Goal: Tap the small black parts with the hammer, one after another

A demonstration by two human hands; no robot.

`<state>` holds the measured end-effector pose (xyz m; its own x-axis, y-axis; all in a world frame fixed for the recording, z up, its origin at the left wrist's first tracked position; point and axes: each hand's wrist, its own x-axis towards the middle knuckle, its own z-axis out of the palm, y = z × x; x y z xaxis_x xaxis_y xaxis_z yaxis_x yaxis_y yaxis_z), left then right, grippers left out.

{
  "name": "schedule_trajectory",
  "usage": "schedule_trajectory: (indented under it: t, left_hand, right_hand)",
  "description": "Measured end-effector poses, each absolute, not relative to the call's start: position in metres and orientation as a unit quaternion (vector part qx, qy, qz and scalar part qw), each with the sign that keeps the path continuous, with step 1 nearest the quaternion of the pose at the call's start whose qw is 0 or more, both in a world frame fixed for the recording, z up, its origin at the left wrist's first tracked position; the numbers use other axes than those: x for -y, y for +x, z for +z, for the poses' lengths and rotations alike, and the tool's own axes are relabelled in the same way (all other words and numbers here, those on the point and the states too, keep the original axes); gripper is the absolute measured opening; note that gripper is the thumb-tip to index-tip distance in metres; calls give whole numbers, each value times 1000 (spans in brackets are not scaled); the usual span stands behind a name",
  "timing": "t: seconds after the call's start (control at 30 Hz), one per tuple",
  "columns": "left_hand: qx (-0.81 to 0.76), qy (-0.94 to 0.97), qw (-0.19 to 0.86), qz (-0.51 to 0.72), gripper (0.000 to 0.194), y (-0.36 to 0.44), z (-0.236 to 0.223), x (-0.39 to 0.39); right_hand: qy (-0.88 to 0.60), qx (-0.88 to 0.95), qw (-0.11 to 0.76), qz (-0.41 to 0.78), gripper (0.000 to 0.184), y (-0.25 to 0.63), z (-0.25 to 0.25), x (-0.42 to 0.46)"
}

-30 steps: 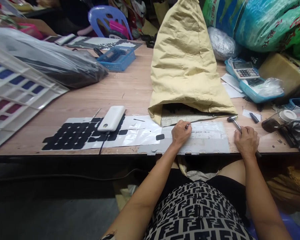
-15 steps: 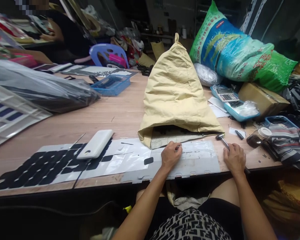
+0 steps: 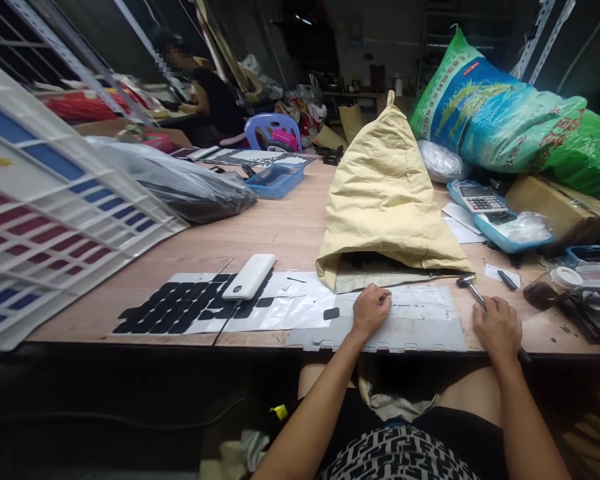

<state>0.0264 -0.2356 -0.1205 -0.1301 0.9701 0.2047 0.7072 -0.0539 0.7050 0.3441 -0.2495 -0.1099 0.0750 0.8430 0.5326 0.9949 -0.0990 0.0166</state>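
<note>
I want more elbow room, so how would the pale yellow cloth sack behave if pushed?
The pale yellow cloth sack would probably crumple, as its sides are creased and its mouth sags. It seems unlikely to roll, resting broadly on the wood-grain table. Its weight is hard to judge: the dark opening hides any contents.

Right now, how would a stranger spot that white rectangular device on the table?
Find the big pale-yellow cloth sack on the wooden table. Left of it lies a white sheet with black patches. The white rectangular device rests on them, a thick block among flat neighbours.
</note>
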Motion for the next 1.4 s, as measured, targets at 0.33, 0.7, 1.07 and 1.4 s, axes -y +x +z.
schedule_trajectory:
  t: [0.33,0.7,1.07,1.4]
  left_hand:
    - [-737,540,258,316,21,25,-96,205]
    - [-761,581,195,215,30,57,-87,128]
    - [-608,707,237,273,12,13,-92,220]
    - [-503,748,294,319,21,21,-116,242]
  right_hand:
    - [-717,645,175,-198,30,340,-104,252]
    - [-718,647,168,-191,33,340,-104,252]
    - [-746,618,188,-165,32,342,-104,252]
    - [-744,501,399,187,38,313,-73,299]
